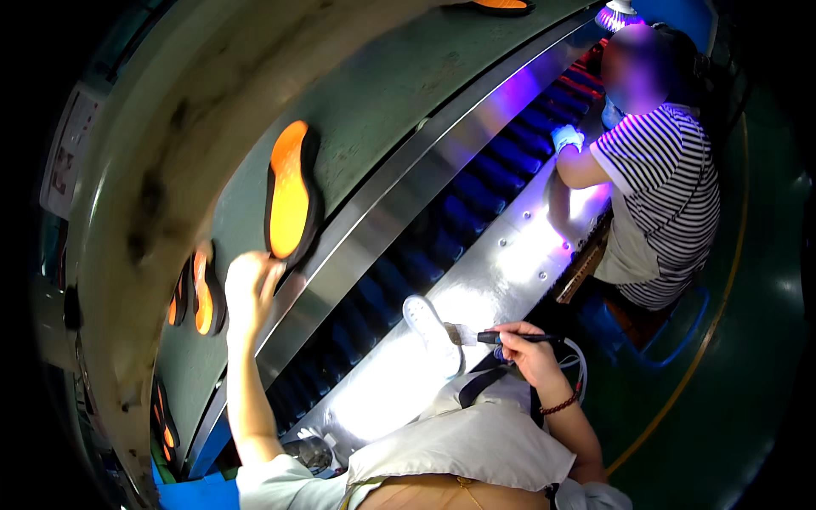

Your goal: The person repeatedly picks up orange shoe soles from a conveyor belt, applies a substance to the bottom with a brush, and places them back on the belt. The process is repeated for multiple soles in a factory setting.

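My left hand [250,289] reaches over the metal rail to the green conveyor belt. Its fingers pinch the near end of an orange and black insole [290,194], which lies lengthwise on the belt. In my right hand [533,355] is a brush [493,337] with a black handle, held level above the metal bench. The brush's bristles are at the edge of a white sole-shaped piece [432,334] on the bench; whether they press on it I cannot tell. A dark beaded bracelet circles my right wrist.
More orange and black insoles [205,289] lie farther left along the belt. Dark sole-shaped pieces [459,200] fill a row below the metal rail [365,223]. A striped-shirted person [667,195] sits at the bench's far right, under a purple-lit lamp [618,15]. A pale cord [581,365] hangs by my right wrist.
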Action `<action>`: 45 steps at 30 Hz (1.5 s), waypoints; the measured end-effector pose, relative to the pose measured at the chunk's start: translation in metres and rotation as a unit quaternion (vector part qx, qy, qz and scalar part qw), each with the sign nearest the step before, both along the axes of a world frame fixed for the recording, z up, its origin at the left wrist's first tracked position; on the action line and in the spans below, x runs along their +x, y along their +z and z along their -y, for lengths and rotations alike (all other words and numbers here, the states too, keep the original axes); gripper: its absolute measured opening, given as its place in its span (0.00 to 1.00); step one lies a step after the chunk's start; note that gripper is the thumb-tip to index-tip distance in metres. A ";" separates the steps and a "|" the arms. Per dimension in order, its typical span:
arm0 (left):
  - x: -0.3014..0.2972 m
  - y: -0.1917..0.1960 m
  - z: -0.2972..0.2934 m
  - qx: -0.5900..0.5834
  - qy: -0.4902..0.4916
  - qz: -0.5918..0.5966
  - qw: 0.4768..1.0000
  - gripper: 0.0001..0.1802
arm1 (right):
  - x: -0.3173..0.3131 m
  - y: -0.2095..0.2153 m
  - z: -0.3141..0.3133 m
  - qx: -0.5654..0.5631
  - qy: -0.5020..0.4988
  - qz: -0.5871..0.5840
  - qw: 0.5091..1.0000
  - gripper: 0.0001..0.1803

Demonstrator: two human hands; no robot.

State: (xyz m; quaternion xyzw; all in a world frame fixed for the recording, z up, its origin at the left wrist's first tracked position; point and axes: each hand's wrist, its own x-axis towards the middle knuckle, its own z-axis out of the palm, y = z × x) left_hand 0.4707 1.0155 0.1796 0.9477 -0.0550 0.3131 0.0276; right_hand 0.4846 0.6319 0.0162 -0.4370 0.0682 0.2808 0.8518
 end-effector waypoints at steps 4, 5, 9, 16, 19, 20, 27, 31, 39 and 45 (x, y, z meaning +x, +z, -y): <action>-0.110 -0.013 0.017 -0.352 -0.062 0.177 0.917 0.07 | -0.014 0.006 -0.015 -0.028 0.051 -0.014 0.998 0.07; -0.114 -0.017 0.032 -0.449 -0.123 0.260 0.846 0.07 | -0.016 0.009 -0.022 -0.033 0.065 -0.025 0.997 0.07; -0.109 -0.052 0.042 -0.662 -0.073 0.401 0.629 0.13 | -0.031 0.020 -0.042 -0.053 0.106 -0.034 0.992 0.07; -0.117 -0.050 -0.001 -0.962 -0.161 0.019 0.218 0.24 | -0.060 0.036 -0.045 -0.053 0.088 -0.060 0.993 0.09; -0.148 -0.084 0.000 -0.943 -0.235 0.012 0.236 0.26 | -0.069 0.054 -0.033 -0.085 0.043 -0.083 0.992 0.10; -0.156 -0.082 0.017 -0.926 -0.275 0.022 0.256 0.27 | -0.067 0.058 -0.031 -0.094 0.046 -0.077 0.992 0.10; -0.180 -0.073 0.051 -0.965 -0.182 -0.088 0.168 0.34 | -0.031 0.099 -0.032 -0.112 0.072 -0.052 0.990 0.12; -0.190 -0.073 0.084 -0.939 -0.262 0.056 0.214 0.43 | -0.003 0.122 -0.037 -0.099 0.099 -0.053 0.989 0.11; -0.115 -0.040 0.126 -0.964 -0.169 -0.050 0.200 0.54 | 0.056 0.158 -0.027 -0.025 0.165 0.045 0.985 0.10; -0.095 -0.060 0.155 -0.955 -0.166 0.123 0.213 0.43 | 0.055 0.186 -0.077 -0.090 0.362 0.161 0.914 0.10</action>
